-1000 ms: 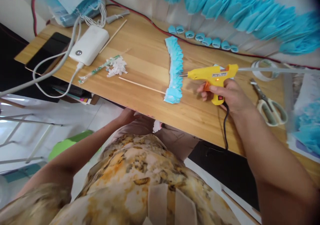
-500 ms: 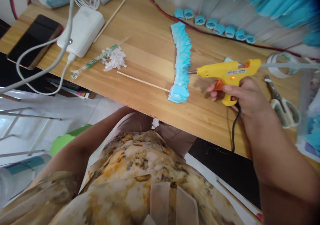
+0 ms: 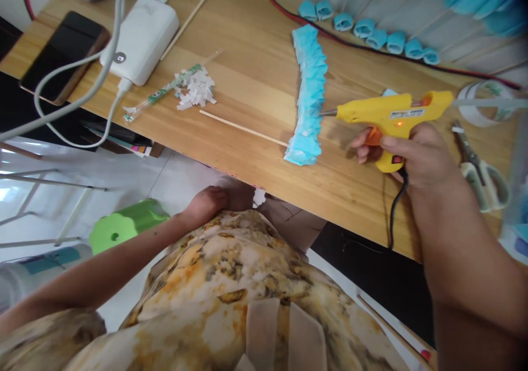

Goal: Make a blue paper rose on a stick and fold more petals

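My right hand (image 3: 416, 154) is closed round the handle of a yellow hot glue gun (image 3: 391, 115), one finger on its orange trigger. The nozzle points left and almost touches a curved strip of folded blue paper petals (image 3: 309, 93) fixed on a thin wooden stick (image 3: 243, 129) lying on the wooden table (image 3: 256, 85). My left hand (image 3: 214, 200) rests on my lap just under the table's front edge; its fingers are curled and partly hidden.
A white power bank (image 3: 142, 38) with cables and a dark phone (image 3: 64, 55) lie at the left. White paper scraps (image 3: 196, 90) sit beside a second stick. Scissors (image 3: 480, 165) and a tape roll (image 3: 482, 107) are at the right. Small blue paper rolls (image 3: 367, 30) line the back. A green stool (image 3: 127, 225) stands below.
My view has shifted, so the table sits a little lower and to the right. My left hand has come out from under the table edge onto my lap. The glue gun stays by the strip.
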Demonstrator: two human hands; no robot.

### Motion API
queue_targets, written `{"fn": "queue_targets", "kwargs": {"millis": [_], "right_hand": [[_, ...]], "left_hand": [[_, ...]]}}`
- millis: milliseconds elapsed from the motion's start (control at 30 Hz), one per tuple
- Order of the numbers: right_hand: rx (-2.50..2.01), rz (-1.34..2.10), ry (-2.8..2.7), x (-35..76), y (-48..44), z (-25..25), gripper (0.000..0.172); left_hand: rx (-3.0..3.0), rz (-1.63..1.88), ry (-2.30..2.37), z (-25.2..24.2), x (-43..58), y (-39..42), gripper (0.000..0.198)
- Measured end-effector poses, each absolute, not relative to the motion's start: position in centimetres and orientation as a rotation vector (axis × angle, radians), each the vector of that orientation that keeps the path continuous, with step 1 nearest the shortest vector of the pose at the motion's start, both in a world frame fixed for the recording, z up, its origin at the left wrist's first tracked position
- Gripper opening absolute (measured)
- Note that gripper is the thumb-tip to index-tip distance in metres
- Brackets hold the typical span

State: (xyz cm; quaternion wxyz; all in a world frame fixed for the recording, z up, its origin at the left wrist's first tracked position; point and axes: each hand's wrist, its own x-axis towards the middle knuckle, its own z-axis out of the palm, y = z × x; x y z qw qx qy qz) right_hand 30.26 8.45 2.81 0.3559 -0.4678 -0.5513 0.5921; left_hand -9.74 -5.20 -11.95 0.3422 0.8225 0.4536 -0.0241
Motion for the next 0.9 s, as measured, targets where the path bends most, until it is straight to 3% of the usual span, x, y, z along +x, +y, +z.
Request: {"fn": "queue_targets", "kwargs": {"millis": [200, 400, 567, 733, 900], "right_hand": [[-1.161, 1.557, -1.412, 30.1, 8.7, 2.7, 0.031], [-1.123, 1.582, -1.427, 30.2, 8.7, 2.6, 0.029], [-1.101, 1.593, -1.445, 30.3, 8.7, 2.5, 0.026], [-1.094, 1.628, -1.437, 30.4, 8.7, 2.7, 0.029], [-1.064, 1.651, -1.426, 30.2, 8.7, 3.1, 0.03]], "left_hand": [[2.031, -0.167, 1.366, -12.2, -10.7, -9.1, 0.036], [1.824, -0.101, 1.25, -11.7, -12.3, -10.3, 0.041], [1.84, -0.114, 1.179, -11.1, -11.7, -7.1, 0.046], [2.044, 0.171, 1.084, -11.5, -7.2, -1.8, 0.043], [1.86, 0.202, 1.273, -10.9, -6.2, 1.7, 0.036]]}}
